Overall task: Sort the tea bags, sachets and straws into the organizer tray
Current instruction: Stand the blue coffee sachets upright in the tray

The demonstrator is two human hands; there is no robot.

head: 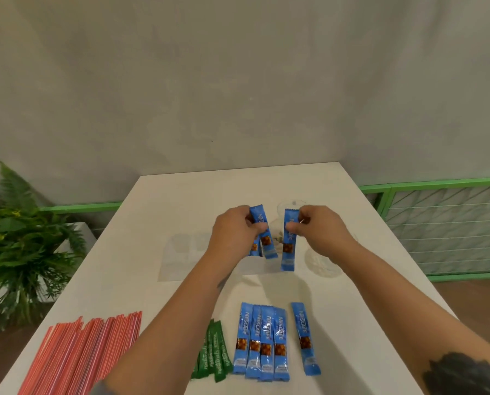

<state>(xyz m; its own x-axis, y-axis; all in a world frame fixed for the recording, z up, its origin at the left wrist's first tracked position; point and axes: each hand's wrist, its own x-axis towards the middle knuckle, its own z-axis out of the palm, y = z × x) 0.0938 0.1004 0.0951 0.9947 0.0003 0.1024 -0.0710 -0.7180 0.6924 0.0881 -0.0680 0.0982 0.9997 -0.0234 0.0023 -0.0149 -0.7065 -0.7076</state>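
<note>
My left hand (pixel 236 228) grips two blue coffee sachets (pixel 263 235) upright over the clear organizer tray (pixel 181 258). My right hand (pixel 319 228) pinches one more blue sachet (pixel 288 246), also upright above the tray's middle. Several blue sachets (pixel 262 342) lie side by side on the white table (pixel 337 295) near me, with a single one (pixel 305 337) just to their right. A few green sachets (pixel 213 352) lie to their left, partly hidden by my left forearm. A fan of red-wrapped straws (pixel 84 354) lies at the near left.
The tray is transparent and hard to make out; round clear compartments (pixel 322 263) show below my right wrist. A potted fern (pixel 18 238) stands left of the table. A green-framed mesh fence (pixel 451 223) runs along the right. A grey wall is behind.
</note>
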